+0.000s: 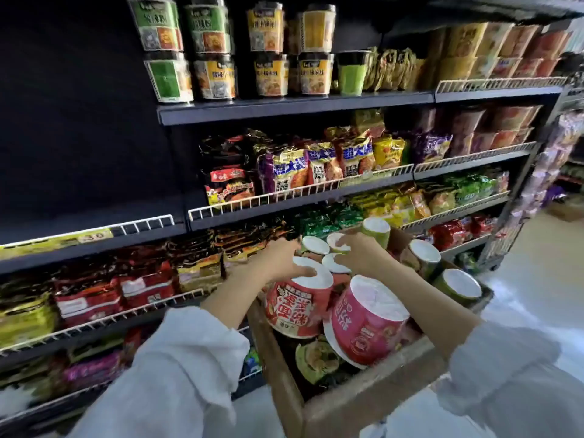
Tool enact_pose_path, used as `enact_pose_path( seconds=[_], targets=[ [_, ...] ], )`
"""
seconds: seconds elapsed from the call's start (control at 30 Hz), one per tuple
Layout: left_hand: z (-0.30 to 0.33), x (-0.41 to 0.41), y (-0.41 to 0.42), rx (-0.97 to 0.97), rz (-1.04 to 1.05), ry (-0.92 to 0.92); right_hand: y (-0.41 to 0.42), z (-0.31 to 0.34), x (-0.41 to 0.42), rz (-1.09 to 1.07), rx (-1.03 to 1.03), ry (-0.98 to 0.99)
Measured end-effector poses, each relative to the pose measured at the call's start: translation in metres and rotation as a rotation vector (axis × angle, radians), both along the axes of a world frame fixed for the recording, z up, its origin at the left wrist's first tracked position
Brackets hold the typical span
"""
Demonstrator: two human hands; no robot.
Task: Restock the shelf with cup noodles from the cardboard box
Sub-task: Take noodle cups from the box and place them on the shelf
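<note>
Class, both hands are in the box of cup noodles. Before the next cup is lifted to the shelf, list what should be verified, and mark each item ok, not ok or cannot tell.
1. Left hand on a cup: ok, its fingers lie on the white lid of the red cup.
2. Right hand holding a cup: cannot tell, it rests over the small white-lidded cups with the grip hidden.
3. Cups left in the cardboard box: ok, several remain.
4. Free shelf space: ok, the dark shelf bay on the left looks empty.
5. Cups upright: not ok, the pink cup is tilted.
</note>
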State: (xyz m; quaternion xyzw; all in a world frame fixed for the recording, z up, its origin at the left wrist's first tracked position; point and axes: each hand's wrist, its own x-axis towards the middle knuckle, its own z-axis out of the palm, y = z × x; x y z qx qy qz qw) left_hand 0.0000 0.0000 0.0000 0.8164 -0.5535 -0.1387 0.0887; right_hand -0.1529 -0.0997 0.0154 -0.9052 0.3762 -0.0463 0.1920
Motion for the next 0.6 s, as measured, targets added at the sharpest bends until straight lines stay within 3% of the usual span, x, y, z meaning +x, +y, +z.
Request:
enact_pose_path(
  seconds=[0.13, 0.3, 0.47, 0.6],
  targets=[
    [-0.025, -0.003, -0.019, 0.175, -0.003, 0.018, -0.021, -0.016, 0.000, 0.015, 0.063, 0.115],
    [-0.066, 0.003, -0.039, 0.187, 0.035, -0.043, -0.039, -0.044, -0.009, 0.044, 0.301, 0.256],
    [-0.059, -0.004, -0.031, 0.102, 0.109, 0.040, -0.027, -0.048, -0.026, -0.036, 0.172, 0.308],
    [-0.043, -0.021, -0.011, -0.009, 0.140, 0.004, -0.021, -0.044, -0.036, -0.100, 0.229, 0.383]
  ],
)
